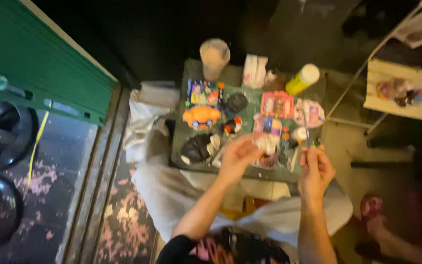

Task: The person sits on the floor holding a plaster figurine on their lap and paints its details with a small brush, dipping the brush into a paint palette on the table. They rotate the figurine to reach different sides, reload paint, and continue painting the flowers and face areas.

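Brush (pixel 307 137), thin and blue-tipped, is standing upright in the right hand (pixel 315 171), which is pinching it just right of the pale figure (pixel 268 145). The left hand (pixel 236 155) is curling around that figure over the tray (pixel 179 122). Painting seems to be in hand, though blur is hiding detail; steadying comes next. Behind the figure, a cup (pixel 214 57) is holding something pale; a yellow bottle (pixel 302 79) is lying capped.

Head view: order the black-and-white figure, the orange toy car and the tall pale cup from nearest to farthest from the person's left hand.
From the left hand:
1. Black-and-white figure, just left of it on the near edge of the board.
2. Orange toy car, farther up and left, mid-board.
3. Tall pale cup, beyond the board's far edge.
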